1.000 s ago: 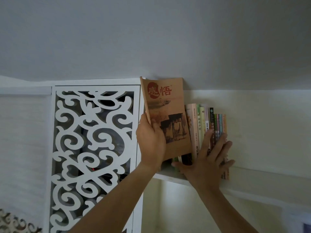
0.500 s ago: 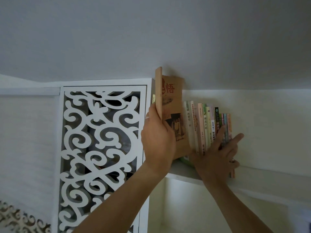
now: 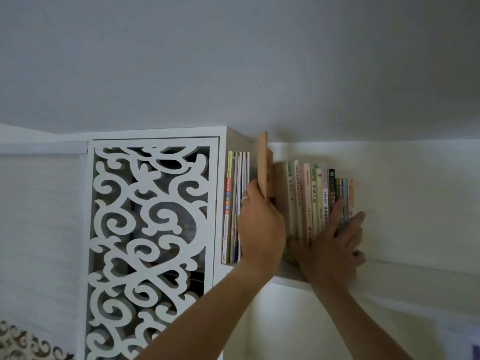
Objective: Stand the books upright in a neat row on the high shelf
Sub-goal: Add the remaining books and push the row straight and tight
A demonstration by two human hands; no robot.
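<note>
My left hand (image 3: 259,224) grips a tall tan book (image 3: 263,165) by its lower part, holding it upright and edge-on between two groups of books on the white high shelf (image 3: 415,268). Left of it stand a few thin books (image 3: 235,203) against the cabinet side. To its right runs a row of upright books (image 3: 311,198) with pale, green and dark spines. My right hand (image 3: 335,242) lies flat against that row, fingers spread over the spines, thumb low by the shelf edge.
A white cabinet with a scrollwork cut-out door (image 3: 150,242) stands left of the shelf. The ceiling (image 3: 259,61) is close above the tan book's top. The shelf carries on bare to the right, with the wall (image 3: 415,190) behind.
The tan book has turned from cover-facing to edge-on and upright. The view has shifted, bringing the thin books at the left into sight. My right hand stays pressed on the row.
</note>
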